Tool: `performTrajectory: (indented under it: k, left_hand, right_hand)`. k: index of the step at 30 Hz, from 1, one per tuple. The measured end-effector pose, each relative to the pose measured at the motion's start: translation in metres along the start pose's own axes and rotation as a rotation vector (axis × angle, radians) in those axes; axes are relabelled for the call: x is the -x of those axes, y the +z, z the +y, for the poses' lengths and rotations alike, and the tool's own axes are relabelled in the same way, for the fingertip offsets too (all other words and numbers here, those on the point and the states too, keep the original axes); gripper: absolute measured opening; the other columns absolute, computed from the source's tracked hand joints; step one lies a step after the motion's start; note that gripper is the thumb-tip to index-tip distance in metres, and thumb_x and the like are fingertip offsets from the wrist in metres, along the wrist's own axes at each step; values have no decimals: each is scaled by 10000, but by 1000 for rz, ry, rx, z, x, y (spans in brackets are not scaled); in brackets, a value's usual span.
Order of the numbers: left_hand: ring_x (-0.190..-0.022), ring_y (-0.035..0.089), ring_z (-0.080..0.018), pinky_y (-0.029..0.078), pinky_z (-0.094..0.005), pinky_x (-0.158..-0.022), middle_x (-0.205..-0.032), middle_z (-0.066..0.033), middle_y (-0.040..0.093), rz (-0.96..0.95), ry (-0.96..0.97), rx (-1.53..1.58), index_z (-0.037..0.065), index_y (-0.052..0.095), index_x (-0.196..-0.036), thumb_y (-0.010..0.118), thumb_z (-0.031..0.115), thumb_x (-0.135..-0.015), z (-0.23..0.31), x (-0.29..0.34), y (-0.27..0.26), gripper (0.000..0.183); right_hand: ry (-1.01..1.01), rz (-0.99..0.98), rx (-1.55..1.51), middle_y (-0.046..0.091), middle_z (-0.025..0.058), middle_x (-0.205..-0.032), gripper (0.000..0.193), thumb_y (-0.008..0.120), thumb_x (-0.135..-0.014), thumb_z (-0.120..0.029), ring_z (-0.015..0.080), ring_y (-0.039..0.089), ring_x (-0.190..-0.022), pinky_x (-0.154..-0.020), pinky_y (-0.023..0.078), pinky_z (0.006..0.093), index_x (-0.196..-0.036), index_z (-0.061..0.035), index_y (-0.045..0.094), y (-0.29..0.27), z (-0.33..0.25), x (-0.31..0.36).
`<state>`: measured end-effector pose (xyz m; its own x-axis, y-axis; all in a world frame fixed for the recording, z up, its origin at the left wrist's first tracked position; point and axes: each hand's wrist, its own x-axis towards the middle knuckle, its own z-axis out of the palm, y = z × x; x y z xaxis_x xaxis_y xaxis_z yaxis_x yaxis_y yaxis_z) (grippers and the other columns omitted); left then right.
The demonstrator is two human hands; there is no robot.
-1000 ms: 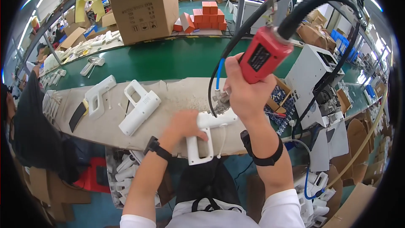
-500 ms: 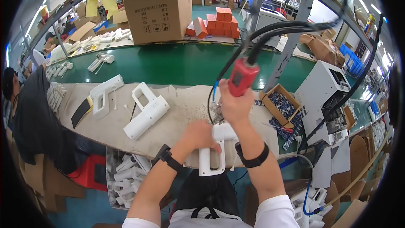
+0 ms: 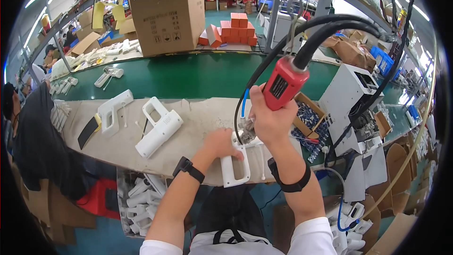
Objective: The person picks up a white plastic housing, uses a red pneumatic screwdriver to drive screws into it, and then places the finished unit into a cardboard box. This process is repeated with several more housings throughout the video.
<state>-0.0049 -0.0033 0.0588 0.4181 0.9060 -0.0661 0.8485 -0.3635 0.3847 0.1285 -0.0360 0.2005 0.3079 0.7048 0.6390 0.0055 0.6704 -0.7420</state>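
You are wrapping your right hand [image 3: 272, 122] firmly around a red power driver [image 3: 286, 83], probably to be steering its metal nose over the white pistol-shaped housing [image 3: 228, 172]; whether it is touching, I cannot tell. Your left hand [image 3: 218, 142] is pinching the housing near its loop handle, apparently steadying it. The housing is lying along the front edge of the cardboard-covered workbench [image 3: 113, 150], handle toward you, seemingly for easy reach. A second white housing [image 3: 163, 132] is resting farther left.
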Motion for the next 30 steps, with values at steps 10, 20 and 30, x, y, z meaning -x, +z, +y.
performTrajectory:
  k: [10,20,30]
  left_hand:
    - [-866,642,-324,510,-404,-751,-936,-111,670,48,126,7,139,612,-1100,765,642,-539,-4,9,5,769]
    - [-1232,393,-365,300,-434,-1041,-1249,-215,503,281,-237,391,41,450,-1335,796,592,-548,-26,49,40,1022]
    - [-1276,318,-354,175,-462,-1068,-1264,-205,472,337,-229,369,100,483,-1309,761,604,-592,-25,50,50,919]
  right_hand:
    - [178,-49,100,549,-18,-588,183,672,-861,-155,61,523,-506,-466,401,235,-751,-36,586,0,48,37]
    - [86,-25,-92,563,1,-602,118,670,-861,-89,62,518,-472,-449,403,213,-824,-12,589,19,-7,5]
    - [67,-46,-39,567,3,-614,153,681,-861,-129,65,529,-485,-456,416,223,-822,-13,590,62,49,5]
